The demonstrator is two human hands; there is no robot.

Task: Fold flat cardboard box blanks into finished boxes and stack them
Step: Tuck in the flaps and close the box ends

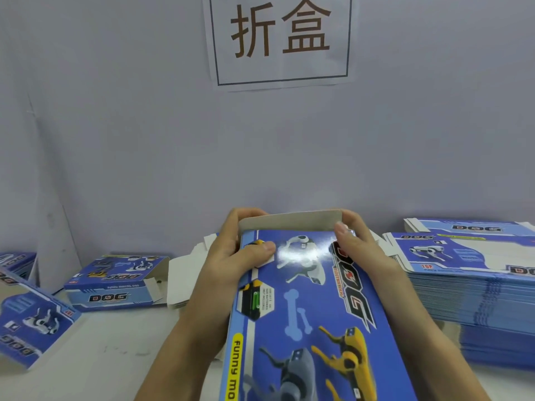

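Observation:
A blue cardboard box (307,314) printed with robot dogs and the word DOG fills the lower middle, its far end flap (289,224) standing up and showing its grey inner side. My left hand (231,256) grips the box's far left corner, thumb on the printed face and fingers curled behind the flap. My right hand (359,247) grips the far right corner the same way. A tall stack of flat blue blanks (474,287) lies at the right. A folded box (115,285) sits at the left with one end open.
Another blue box (34,322) lies tilted at the near left, more blue cardboard at the far left edge (14,261). A loose white blank (179,279) lies behind my left hand. A grey wall with a paper sign (280,39) stands close behind the white table (110,357).

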